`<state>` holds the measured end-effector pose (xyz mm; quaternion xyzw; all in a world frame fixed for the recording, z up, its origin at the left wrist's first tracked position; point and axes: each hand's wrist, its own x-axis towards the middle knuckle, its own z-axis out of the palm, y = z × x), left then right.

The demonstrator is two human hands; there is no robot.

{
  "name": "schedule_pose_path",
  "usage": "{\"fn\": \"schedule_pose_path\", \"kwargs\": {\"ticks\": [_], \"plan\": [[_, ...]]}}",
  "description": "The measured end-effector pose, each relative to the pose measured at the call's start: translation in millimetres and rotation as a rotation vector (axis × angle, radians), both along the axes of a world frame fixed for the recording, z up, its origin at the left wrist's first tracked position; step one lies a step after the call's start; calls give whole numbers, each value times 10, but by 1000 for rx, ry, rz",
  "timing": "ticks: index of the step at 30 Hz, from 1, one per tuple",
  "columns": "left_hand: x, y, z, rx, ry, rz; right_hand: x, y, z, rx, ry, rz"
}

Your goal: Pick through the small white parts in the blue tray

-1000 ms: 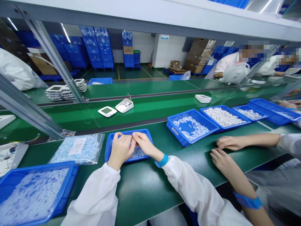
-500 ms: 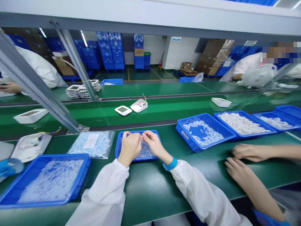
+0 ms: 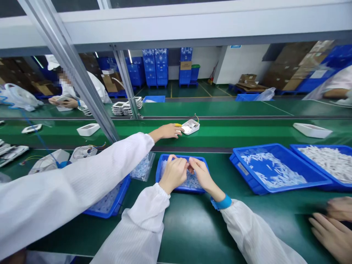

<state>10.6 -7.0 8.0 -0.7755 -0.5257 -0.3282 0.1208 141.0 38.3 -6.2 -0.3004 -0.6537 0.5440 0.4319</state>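
Both of my hands are over a small blue tray [image 3: 205,186] that holds many small, pale translucent pieces. My left hand [image 3: 174,173] is closed with the fingertips pinched together. My right hand [image 3: 202,174] pinches too, its fingertips meeting those of the left, and a blue band circles that wrist. Whatever sits between the fingers is too small and hidden to make out. Just left of this tray lies a clear plastic bag [image 3: 143,167] of pale blue pieces, partly covered by a co-worker's sleeve [image 3: 110,176].
The co-worker's hand [image 3: 169,131], with a yellow finger cover, reaches a white housing [image 3: 191,127] on the green belt. A larger blue tray [image 3: 110,211] sits under that arm. At right are a tray of white strips [image 3: 271,189] and another co-worker's hands [image 3: 334,227].
The view has swung left, so things appear farther right. A co-worker's arm has come in from the left to the white housing on the belt. My hands stay pinched over the small tray.
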Motion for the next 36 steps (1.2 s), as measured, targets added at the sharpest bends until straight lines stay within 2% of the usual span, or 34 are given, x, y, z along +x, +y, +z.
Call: {"fn": "schedule_pose_path", "kwargs": {"ticks": [17,23,28,36], "plan": [[-7,31,-36,-2,-15,-113,18,60,-23,-177,58,128],[-18,36,-59,13,-15,-107,12,79,-12,-213,65,169],[-13,40,-50,-35,-35,-88,-4,72,-33,-205,48,147],[-4,43,-46,-176,-50,-56,2,25,-18,-88,-64,83]]}}
